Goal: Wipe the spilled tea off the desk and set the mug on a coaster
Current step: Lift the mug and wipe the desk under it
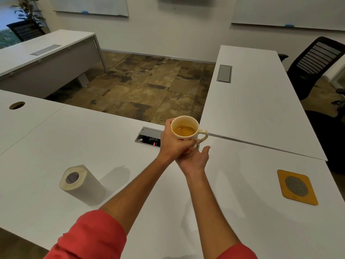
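A cream mug with red marks on its side holds brown tea and is lifted above the white desk. My left hand grips the mug's body from the left, its handle pointing right. My right hand lies under the mug's base with the palm up and the fingers spread. A yellow wooden coaster with a round mesh centre lies on the desk at the far right. A paper towel roll lies on its side to the left. I see no spilled tea on the desk.
An open cable box is set into the desk just behind the mug. A second desk adjoins on the right with a black chair beyond it. A round cable hole sits at the far left.
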